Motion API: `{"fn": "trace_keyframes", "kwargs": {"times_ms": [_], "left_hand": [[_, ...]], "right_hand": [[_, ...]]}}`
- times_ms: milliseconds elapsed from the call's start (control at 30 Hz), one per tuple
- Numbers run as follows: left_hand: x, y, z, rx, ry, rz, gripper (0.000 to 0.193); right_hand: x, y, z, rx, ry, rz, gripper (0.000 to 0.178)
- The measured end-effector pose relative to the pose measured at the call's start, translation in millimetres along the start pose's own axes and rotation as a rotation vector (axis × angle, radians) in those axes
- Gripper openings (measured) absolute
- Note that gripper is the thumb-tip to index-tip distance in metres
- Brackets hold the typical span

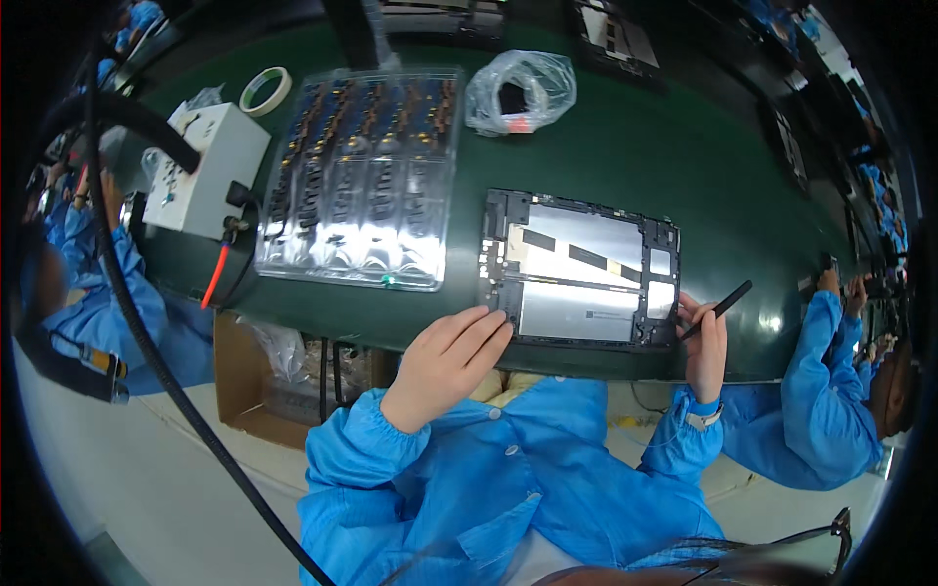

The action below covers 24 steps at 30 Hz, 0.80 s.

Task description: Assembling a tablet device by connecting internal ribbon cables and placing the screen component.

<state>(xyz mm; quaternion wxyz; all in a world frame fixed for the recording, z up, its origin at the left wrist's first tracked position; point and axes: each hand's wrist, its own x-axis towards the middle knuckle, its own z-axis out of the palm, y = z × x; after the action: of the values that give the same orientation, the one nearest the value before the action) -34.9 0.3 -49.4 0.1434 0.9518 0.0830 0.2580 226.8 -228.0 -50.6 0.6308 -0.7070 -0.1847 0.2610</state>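
An opened tablet [581,269] lies on the green bench in front of me, its silver inner plates and black frame showing. My left hand [451,359] rests on its near left corner, fingers stretched out side by side; the thumb is hidden. At the near right corner, my right hand [705,344] is closed round a slim black stick-like tool [733,297], which slants up to the right. The tool's lower end is close to the tablet's right edge; whether it touches is unclear.
A clear plastic tray [357,186] with rows of small parts lies left of the tablet. Beyond are a bagged bundle [521,93], a tape roll [265,92] and a white box-shaped device [207,171]. A cardboard box [256,391] stands below the bench edge. Co-workers sit on both sides.
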Motion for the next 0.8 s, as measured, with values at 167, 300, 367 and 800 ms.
{"fn": "trace_keyframes", "kwargs": {"times_ms": [167,300,367,800], "left_hand": [[4,-30,-37,0.158,-0.063,0.087,0.026],[45,-90,-96,0.218,0.077,0.075,0.020],[65,-130,-105,0.323,0.038,-0.092,0.013],[86,-207,-77,0.725,-0.246,-0.392,0.014]], "right_hand": [[0,-13,16,0.114,-0.046,-0.011,0.021],[-8,-8,-3,0.013,0.139,-0.397,0.025],[-13,-11,0,0.019,0.208,-0.433,0.025],[-44,-12,9,-0.075,0.168,-0.496,0.026]]}}
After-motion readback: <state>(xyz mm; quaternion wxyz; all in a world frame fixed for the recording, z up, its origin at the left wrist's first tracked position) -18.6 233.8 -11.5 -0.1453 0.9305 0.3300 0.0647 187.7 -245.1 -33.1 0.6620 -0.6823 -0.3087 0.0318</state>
